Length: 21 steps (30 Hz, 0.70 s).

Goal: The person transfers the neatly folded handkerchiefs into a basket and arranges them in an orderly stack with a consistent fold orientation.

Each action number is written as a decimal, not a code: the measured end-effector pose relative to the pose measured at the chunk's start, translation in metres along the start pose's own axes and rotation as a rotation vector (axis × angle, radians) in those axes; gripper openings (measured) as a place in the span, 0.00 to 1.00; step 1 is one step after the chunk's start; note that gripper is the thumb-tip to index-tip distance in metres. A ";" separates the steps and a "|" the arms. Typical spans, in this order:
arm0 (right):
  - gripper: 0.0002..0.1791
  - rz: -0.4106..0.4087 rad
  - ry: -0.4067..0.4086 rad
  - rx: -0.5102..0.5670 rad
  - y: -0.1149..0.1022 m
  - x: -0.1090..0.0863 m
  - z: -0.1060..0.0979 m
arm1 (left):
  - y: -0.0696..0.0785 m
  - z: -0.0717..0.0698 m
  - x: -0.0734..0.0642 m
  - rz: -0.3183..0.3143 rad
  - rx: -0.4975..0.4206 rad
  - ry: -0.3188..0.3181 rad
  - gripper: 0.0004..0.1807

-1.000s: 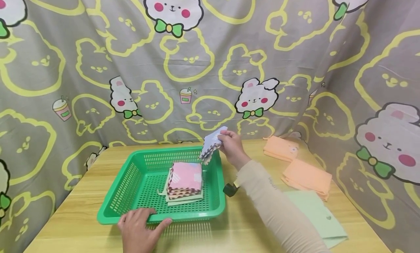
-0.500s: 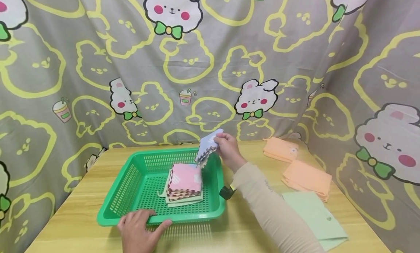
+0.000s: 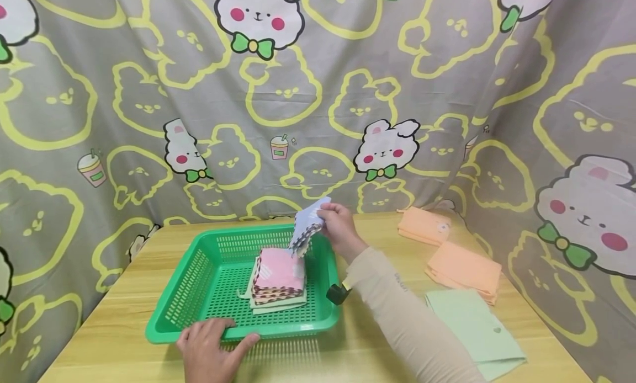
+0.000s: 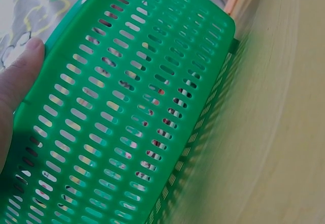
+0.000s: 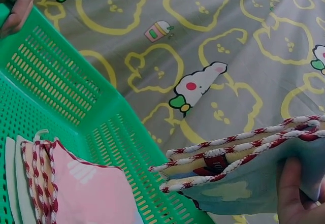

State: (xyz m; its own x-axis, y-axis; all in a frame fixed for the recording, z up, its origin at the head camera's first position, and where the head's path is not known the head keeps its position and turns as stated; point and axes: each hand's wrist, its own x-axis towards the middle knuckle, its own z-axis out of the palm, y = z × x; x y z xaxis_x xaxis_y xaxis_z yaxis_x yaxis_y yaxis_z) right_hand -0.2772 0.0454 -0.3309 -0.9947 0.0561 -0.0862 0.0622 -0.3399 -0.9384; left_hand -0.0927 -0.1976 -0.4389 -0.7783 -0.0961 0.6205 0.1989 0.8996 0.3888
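A green plastic basket [image 3: 288, 329] with slotted walls stands on the table. My left hand [image 3: 211, 347] grips its near rim, fingers over the edge and thumb outside. Inside lies a stack: a folded pink towel [image 3: 275, 267] with dark red and white braided edging on top, pale green cloth [image 3: 279, 309] beneath. Above the basket's back right part, my right hand [image 3: 343, 228] pinches a folded light blue towel [image 3: 307, 222] by one side. The towel hangs tilted, its lower corner overlapping the stack's back edge. In the right wrist view its folded layers and braided edges [image 5: 223, 148] show.
Right of the basket, two folded orange towels [image 3: 424, 225] and a folded light green towel [image 3: 472, 330] lie on the wooden table [image 3: 365, 339]. A patterned grey curtain [image 3: 318, 96] surrounds the table's back and sides. A small black device [image 3: 338, 293] hangs by the right wrist.
My right hand has moved left and slightly down with the light blue towel, bringing it toward the stack. The left hand stays on the basket's rim.
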 end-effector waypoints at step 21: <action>0.12 0.043 -0.022 -0.004 0.018 -0.003 0.014 | 0.000 0.000 0.000 -0.003 0.004 -0.002 0.28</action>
State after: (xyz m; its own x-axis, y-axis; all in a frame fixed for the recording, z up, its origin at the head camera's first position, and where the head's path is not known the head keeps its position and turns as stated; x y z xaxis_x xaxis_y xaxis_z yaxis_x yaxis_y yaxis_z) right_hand -0.2740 0.0265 -0.3428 -0.9927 0.0212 -0.1188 0.1048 -0.3373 -0.9355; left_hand -0.0923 -0.1978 -0.4393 -0.7803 -0.0983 0.6176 0.1940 0.9008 0.3884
